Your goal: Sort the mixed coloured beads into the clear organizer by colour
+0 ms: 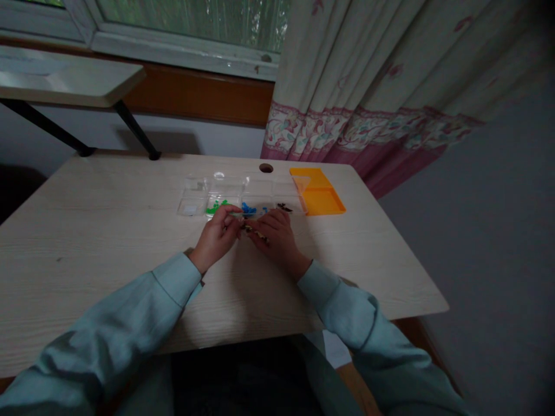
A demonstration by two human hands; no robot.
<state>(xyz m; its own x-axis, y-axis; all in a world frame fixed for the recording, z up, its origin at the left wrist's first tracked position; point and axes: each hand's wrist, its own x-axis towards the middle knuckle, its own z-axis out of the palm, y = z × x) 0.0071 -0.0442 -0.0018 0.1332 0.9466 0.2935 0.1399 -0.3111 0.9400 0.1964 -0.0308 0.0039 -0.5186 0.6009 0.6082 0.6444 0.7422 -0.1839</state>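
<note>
My left hand (220, 234) is closed in a pinch on one end of a short strand of small dark and yellowish pieces (256, 233). The fingers of my right hand (280, 238) close round the other end, and the two hands almost meet. What the pieces are is too small to make out. Just beyond my fingers lies a clear plastic compartment box (191, 196). Inside it are small green pieces (215, 206), blue pieces (248, 209) and dark brown pieces (284, 207), each colour in a separate part. My fingers hide some of the box's near edge.
An orange two-part tray (325, 199) touches the box's right end. Behind them is a round hole (266, 168) in the wooden table (108, 248). A raised shelf (69, 81) on black legs stands at the back left, and a curtain (342, 127) hangs behind the right corner.
</note>
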